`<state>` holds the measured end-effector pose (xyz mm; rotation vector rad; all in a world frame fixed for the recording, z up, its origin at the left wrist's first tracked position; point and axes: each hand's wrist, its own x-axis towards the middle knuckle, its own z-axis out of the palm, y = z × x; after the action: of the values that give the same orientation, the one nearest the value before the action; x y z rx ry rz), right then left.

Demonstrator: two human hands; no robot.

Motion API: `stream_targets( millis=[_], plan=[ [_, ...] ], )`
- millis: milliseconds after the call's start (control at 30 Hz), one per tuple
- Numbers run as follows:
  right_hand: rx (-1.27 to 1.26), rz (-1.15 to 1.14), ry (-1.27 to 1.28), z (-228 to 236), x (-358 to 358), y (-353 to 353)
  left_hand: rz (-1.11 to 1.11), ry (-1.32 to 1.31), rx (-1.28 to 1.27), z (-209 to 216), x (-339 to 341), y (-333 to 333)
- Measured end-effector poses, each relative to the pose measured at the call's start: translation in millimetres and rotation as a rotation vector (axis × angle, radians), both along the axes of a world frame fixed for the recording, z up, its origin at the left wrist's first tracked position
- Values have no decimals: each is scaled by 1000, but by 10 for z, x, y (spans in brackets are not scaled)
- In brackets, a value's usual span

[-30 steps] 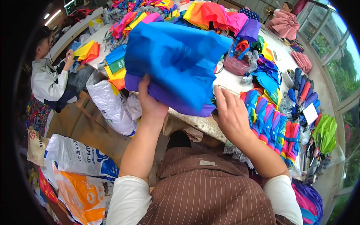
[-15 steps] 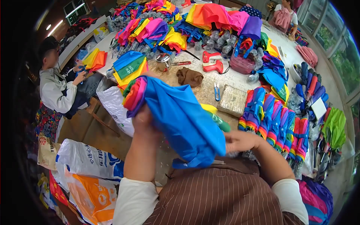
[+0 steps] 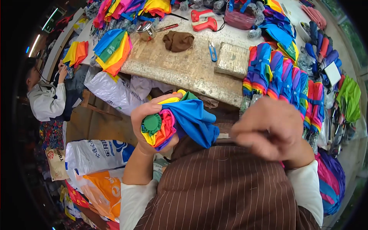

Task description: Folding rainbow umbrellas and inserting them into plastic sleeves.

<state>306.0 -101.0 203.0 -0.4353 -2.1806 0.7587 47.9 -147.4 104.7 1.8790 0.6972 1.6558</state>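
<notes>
A rainbow-coloured folding umbrella (image 3: pixel 193 119) is in my left hand (image 3: pixel 141 119), in front of the apron. The fingers wrap round its gathered canopy, with the round green end facing out and blue cloth trailing to the right. Apart from the cloth, to its right and raised toward the camera, is my right hand (image 3: pixel 270 128). Its fingers are curled and smeared by motion, so whether anything is between them does not show. The umbrella's far end toward the apron is partly hidden by the blue cloth.
On the worn table (image 3: pixel 191 78) lie blue thread snips (image 3: pixel 212 51), a brown cloth (image 3: pixel 178 41), a stone-like block (image 3: pixel 232 60) and red-and-white handheld tools (image 3: pixel 203 21). Bundled rainbow umbrellas (image 3: pixel 276 74) line the right. Plastic bags (image 3: pixel 97 155) stand left; a co-worker (image 3: pixel 48 96) sits beyond.
The umbrella has come down closer to the apron, its canopy now more tightly gathered with the green end turned out. My right hand has left the blue cloth and moved up and right. The view has tilted down.
</notes>
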Motion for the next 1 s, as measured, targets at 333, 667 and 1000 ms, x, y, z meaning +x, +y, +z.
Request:
stream_targets(
  millis=[333,667,1000],
  plan=[
    [21,24,-133,-392,-70,91,-332,-156,-439,-172,41,-235],
    [-117,91,-135,-835,-136,458,-357,-185,-558,-96,178,-150],
    [-296,317,331,-97,-181,894,-519,-222,-194,452,5,145]
  ],
)
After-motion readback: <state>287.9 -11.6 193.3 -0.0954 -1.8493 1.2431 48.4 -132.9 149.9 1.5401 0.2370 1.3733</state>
